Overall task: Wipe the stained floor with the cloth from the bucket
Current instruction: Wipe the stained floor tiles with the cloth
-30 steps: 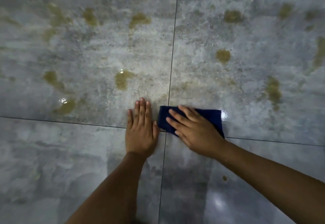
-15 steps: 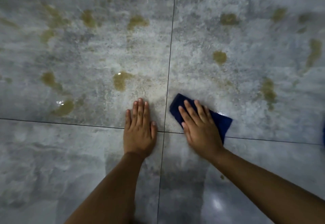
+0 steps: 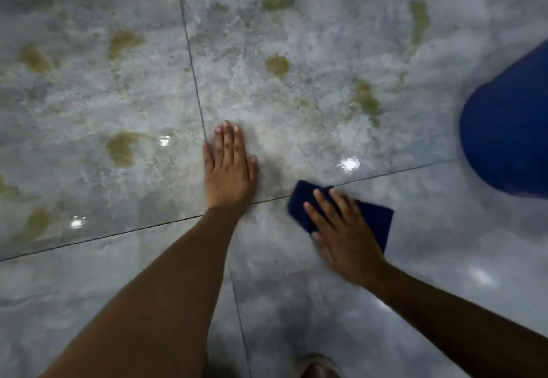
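Note:
A dark blue cloth (image 3: 374,220) lies flat on the wet grey tiled floor (image 3: 296,110), pressed down under my right hand (image 3: 341,229), whose fingers spread over it. My left hand (image 3: 229,167) rests flat on the floor to the left of the cloth, fingers together, holding nothing. Several yellow-brown stains mark the tiles, among them a stain (image 3: 277,64) ahead of my hands and a larger stain (image 3: 120,147) to the left. A blue bucket (image 3: 510,128) stands at the right edge, partly cut off.
Dark grout lines cross the floor between the tiles near my hands. Bright light reflections glint on the wet surface. Part of my foot (image 3: 318,367) shows at the bottom edge.
The right hand has dragged the cloth back toward me and to the right, across the grout line. The view has swung right, bringing the blue bucket into sight. The left hand stays planted.

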A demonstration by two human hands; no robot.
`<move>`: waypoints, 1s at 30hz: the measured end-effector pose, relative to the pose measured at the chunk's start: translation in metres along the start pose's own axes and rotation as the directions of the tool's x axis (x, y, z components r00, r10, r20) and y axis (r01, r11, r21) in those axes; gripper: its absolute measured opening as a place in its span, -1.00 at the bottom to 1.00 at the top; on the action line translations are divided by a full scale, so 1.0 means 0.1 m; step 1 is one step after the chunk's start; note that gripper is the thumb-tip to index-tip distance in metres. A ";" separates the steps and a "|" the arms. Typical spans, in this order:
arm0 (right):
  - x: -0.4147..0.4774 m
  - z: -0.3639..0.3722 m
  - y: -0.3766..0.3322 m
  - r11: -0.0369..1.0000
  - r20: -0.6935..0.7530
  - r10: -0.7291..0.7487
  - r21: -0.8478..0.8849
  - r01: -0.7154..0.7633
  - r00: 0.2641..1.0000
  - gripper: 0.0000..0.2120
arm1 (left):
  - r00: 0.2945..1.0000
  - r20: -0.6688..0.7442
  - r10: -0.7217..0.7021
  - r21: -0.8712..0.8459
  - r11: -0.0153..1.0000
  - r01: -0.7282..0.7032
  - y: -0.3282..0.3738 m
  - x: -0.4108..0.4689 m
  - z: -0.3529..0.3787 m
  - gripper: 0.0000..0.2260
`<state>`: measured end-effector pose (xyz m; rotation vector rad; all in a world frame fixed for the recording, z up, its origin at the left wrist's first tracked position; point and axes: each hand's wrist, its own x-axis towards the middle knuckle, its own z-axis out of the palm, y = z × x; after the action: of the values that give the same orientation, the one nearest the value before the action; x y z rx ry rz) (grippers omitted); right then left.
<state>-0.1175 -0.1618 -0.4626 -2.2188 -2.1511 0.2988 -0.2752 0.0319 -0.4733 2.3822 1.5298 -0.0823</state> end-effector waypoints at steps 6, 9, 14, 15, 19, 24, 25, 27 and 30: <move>0.46 -0.03 0.04 0.984 0.000 0.151 0.092 -0.151 0.989 -0.53 | 0.996 0.001 0.089 0.003 0.996 -0.089 0.02 0.00 -0.05 -0.46; 0.44 -0.12 0.50 0.911 -0.019 0.408 0.084 -0.405 0.913 -0.52 | 0.998 -0.022 0.051 -0.018 0.998 -0.052 0.12 0.23 -0.12 -0.46; 0.22 -0.05 0.37 0.978 -0.009 0.207 -0.017 -0.207 0.978 -0.49 | 0.997 -0.016 0.072 0.036 0.997 -0.071 0.34 0.36 -0.01 -0.46; 0.31 -0.03 0.29 0.980 -0.017 0.199 -0.004 -0.199 0.980 -0.50 | 0.998 -0.016 0.066 0.036 0.997 -0.066 0.34 0.35 0.01 -0.46; 0.98 -0.17 0.48 0.965 -0.029 0.237 0.120 -0.232 0.971 -0.49 | 0.997 -0.039 0.071 0.013 0.997 -0.071 0.32 0.38 0.03 -0.46; 0.74 -0.32 1.11 0.918 -0.044 0.395 0.068 -0.392 0.918 -0.45 | 0.996 -0.030 0.078 0.007 0.997 -0.078 0.32 0.38 0.00 -0.44; 0.62 -0.30 1.05 0.932 -0.038 0.363 0.039 -0.361 0.931 -0.46 | 0.997 -0.025 0.079 0.007 0.997 -0.079 0.31 0.38 -0.01 -0.44; 0.54 -0.21 0.78 0.964 -0.019 0.266 -0.006 -0.266 0.964 -0.48 | 0.996 -0.016 0.082 0.012 0.997 -0.082 0.31 0.39 0.00 -0.44; 0.92 -0.14 0.38 0.995 0.010 0.097 0.037 -0.097 0.995 -0.50 | 0.996 -0.014 0.083 0.025 0.996 -0.083 0.31 0.39 0.01 -0.45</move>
<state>-0.0754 -0.0708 -0.4654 -2.3097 -2.0272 0.3492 -0.2310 0.0542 -0.4758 2.4673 1.4422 -0.0654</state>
